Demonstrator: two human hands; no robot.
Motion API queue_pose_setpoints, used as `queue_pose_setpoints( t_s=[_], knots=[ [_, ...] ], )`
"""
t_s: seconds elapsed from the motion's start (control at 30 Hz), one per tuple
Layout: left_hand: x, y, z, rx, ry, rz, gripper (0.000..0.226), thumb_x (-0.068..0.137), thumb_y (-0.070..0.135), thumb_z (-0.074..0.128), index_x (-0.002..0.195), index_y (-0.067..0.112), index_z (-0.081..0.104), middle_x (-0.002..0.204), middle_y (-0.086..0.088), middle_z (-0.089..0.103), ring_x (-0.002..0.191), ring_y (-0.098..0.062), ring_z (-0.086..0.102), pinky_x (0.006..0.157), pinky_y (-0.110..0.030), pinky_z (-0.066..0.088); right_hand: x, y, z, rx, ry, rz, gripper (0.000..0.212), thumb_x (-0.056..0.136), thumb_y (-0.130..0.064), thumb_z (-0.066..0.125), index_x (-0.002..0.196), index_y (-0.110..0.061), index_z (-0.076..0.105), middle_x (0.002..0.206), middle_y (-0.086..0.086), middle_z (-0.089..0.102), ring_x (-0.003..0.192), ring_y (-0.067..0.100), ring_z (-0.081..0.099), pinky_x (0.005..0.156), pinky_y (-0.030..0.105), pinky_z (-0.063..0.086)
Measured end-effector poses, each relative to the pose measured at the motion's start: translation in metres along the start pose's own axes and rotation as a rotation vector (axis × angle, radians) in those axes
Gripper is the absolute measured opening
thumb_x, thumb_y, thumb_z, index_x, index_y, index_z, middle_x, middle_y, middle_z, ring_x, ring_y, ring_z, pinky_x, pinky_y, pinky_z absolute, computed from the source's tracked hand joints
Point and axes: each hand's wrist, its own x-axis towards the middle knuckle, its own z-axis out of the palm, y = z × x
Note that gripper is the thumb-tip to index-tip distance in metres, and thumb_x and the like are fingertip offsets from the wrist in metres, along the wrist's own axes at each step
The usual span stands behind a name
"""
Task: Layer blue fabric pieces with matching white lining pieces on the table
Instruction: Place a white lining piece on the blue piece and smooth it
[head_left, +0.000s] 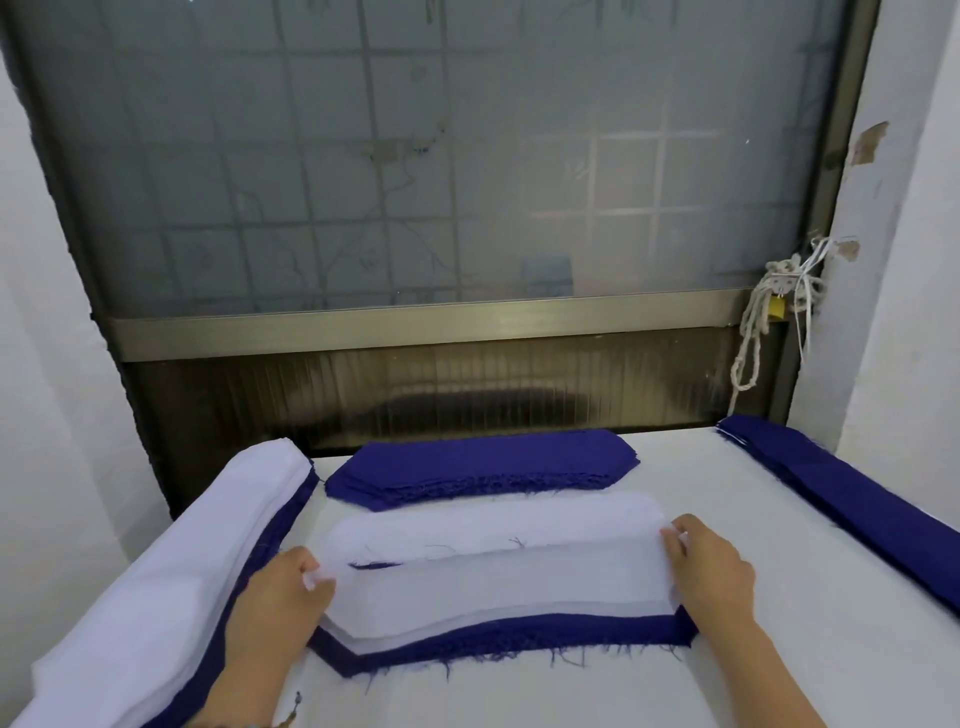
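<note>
A white lining piece lies stretched over a blue fabric piece, whose frayed front edge shows below it. My left hand pinches the lining's left end. My right hand pinches its right end. Behind the held piece lies a stack of white lining pieces. Further back sits a stack of blue fabric pieces.
A tall pile of layered white and blue pieces runs along the left of the white table. Long blue strips lie along the right edge. A frosted window and a knotted cord stand behind.
</note>
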Motion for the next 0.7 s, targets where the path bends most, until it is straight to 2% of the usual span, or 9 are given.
queue_pose_setpoints(
  t_s=[0.1, 0.2, 0.3, 0.37, 0.43, 0.5, 0.57, 0.63, 0.7],
  knots=[
    [-0.013, 0.0, 0.012, -0.061, -0.02, -0.008, 0.017, 0.092, 0.026, 0.059, 0.092, 0.016, 0.045, 0.09, 0.002, 0.056, 0.079, -0.015, 0.055, 0.069, -0.028, 0.043, -0.009, 0.004, 0.001, 0.055, 0.02, -0.051, 0.016, 0.101, -0.03, 0.039, 0.106, -0.022, 0.051, 0.081, 0.0, 0.061, 0.08, 0.021, 0.056, 0.079, 0.035, 0.042],
    [-0.02, 0.004, 0.019, -0.049, 0.072, -0.005, 0.02, 0.096, 0.037, 0.052, 0.098, 0.02, 0.042, 0.098, 0.005, 0.054, 0.09, -0.016, 0.056, 0.082, -0.03, 0.046, -0.011, 0.003, -0.002, 0.173, 0.035, -0.046, 0.007, 0.098, -0.021, 0.045, 0.105, -0.022, 0.047, 0.067, 0.001, 0.054, 0.069, 0.021, 0.054, 0.078, 0.039, 0.045],
    [-0.022, 0.005, 0.02, -0.042, 0.134, -0.021, 0.023, 0.098, 0.038, 0.047, 0.107, 0.018, 0.054, 0.104, -0.002, 0.062, 0.095, -0.02, 0.061, 0.091, -0.038, 0.053, -0.014, 0.003, -0.003, 0.224, 0.061, -0.031, 0.014, 0.096, -0.015, 0.048, 0.106, -0.024, 0.044, 0.064, 0.004, 0.053, 0.065, 0.021, 0.054, 0.076, 0.041, 0.047],
    [-0.021, 0.006, 0.02, -0.019, 0.119, -0.041, 0.031, 0.098, 0.04, 0.044, 0.118, 0.018, 0.052, 0.115, -0.004, 0.062, 0.103, -0.02, 0.061, 0.095, -0.038, 0.052, -0.015, 0.003, -0.003, 0.214, 0.074, -0.025, 0.02, 0.093, -0.011, 0.05, 0.106, -0.025, 0.044, 0.061, 0.003, 0.052, 0.062, 0.021, 0.054, 0.072, 0.04, 0.048],
    [-0.021, 0.009, 0.02, -0.033, 0.126, -0.045, 0.027, 0.098, 0.038, 0.046, 0.117, 0.02, 0.049, 0.115, -0.004, 0.062, 0.099, -0.02, 0.062, 0.092, -0.037, 0.053, -0.014, 0.005, -0.002, 0.202, 0.062, -0.006, 0.024, 0.089, -0.009, 0.051, 0.105, -0.025, 0.044, 0.061, 0.0, 0.052, 0.063, 0.021, 0.053, 0.07, 0.039, 0.046],
    [-0.021, 0.01, 0.021, -0.04, 0.139, -0.047, 0.022, 0.097, 0.034, 0.051, 0.115, 0.023, 0.045, 0.114, -0.004, 0.061, 0.098, -0.02, 0.062, 0.09, -0.036, 0.054, -0.012, 0.006, 0.0, 0.19, 0.048, 0.015, 0.025, 0.089, -0.009, 0.051, 0.106, -0.026, 0.044, 0.064, -0.002, 0.055, 0.069, 0.021, 0.054, 0.072, 0.039, 0.046],
    [-0.02, 0.008, 0.023, -0.052, 0.172, -0.031, 0.032, 0.094, 0.026, 0.057, 0.123, 0.021, 0.042, 0.12, -0.007, 0.057, 0.104, -0.023, 0.06, 0.088, -0.037, 0.053, -0.011, 0.007, 0.001, 0.18, 0.073, 0.033, 0.027, 0.089, -0.008, 0.052, 0.11, -0.024, 0.046, 0.072, -0.001, 0.058, 0.077, 0.023, 0.053, 0.073, 0.039, 0.045],
    [-0.021, 0.008, 0.024, -0.049, 0.237, 0.019, 0.044, 0.09, 0.018, 0.062, 0.13, 0.018, 0.043, 0.123, -0.011, 0.053, 0.107, -0.025, 0.056, 0.089, -0.039, 0.053, -0.009, 0.009, 0.002, 0.114, 0.148, 0.046, 0.03, 0.089, -0.005, 0.051, 0.115, -0.02, 0.05, 0.089, 0.003, 0.059, 0.086, 0.026, 0.051, 0.074, 0.039, 0.042],
    [-0.021, 0.009, 0.023, 0.083, 0.294, 0.055, 0.047, 0.089, 0.019, 0.065, 0.132, 0.02, 0.044, 0.124, -0.008, 0.052, 0.109, -0.022, 0.052, 0.092, -0.036, 0.052, -0.009, 0.008, 0.004, 0.005, 0.233, 0.028, 0.033, 0.088, -0.003, 0.054, 0.118, -0.018, 0.054, 0.101, 0.007, 0.057, 0.092, 0.028, 0.049, 0.074, 0.038, 0.037]
  ],
)
